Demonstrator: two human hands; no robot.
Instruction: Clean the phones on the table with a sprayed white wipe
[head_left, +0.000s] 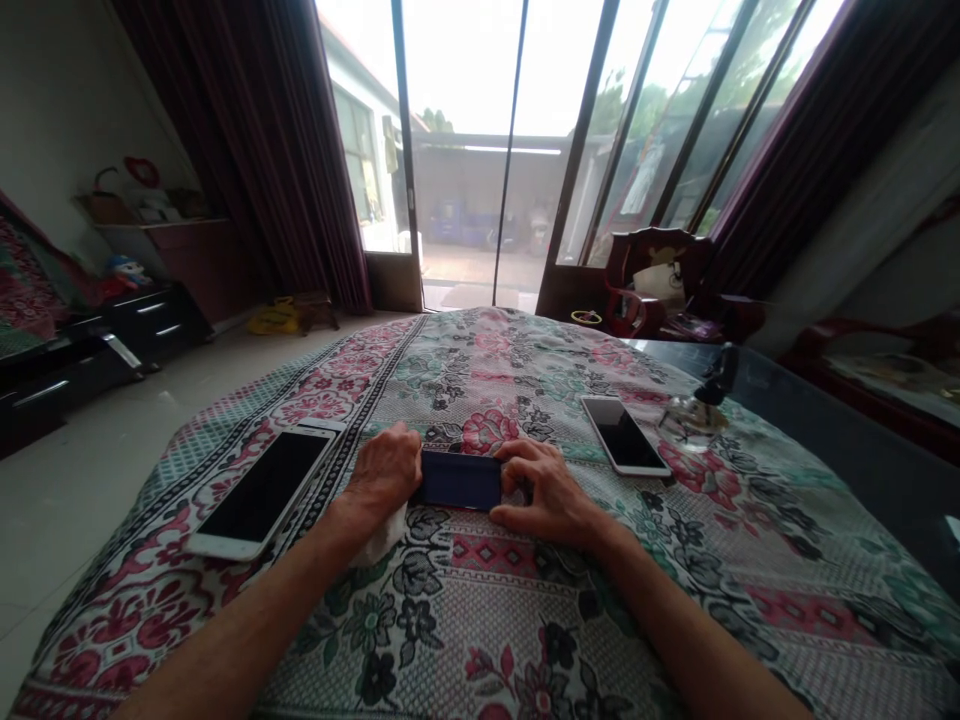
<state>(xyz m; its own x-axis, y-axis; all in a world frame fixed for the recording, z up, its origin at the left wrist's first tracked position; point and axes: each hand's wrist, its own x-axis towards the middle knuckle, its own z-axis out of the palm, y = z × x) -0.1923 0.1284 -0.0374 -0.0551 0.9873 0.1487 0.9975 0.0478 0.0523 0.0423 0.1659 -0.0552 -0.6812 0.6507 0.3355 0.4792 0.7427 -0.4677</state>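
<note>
A dark blue phone (461, 480) lies sideways between my two hands, low over the patterned cloth. My left hand (384, 465) is closed at its left end, and a crumpled white cloth (386, 535) shows from under the palm. At the right end my right hand (544, 490) grips the phone, thumb on the lower edge and fingers on the upper one. A large white-framed device (262, 495) with a dark screen rests to the left, and another device's edge (322, 425) shows behind it. To the right lies a white phone (625, 437), screen up and dark.
A clear bottle with a black pump (694, 420) stands right of the white phone. The flowered tablecloth (480, 630) covers the surface, with a dark tabletop (817, 440) along the right. Beyond are a wooden chair (652, 270), glass doors and curtains; a black cabinet (142, 330) stands left.
</note>
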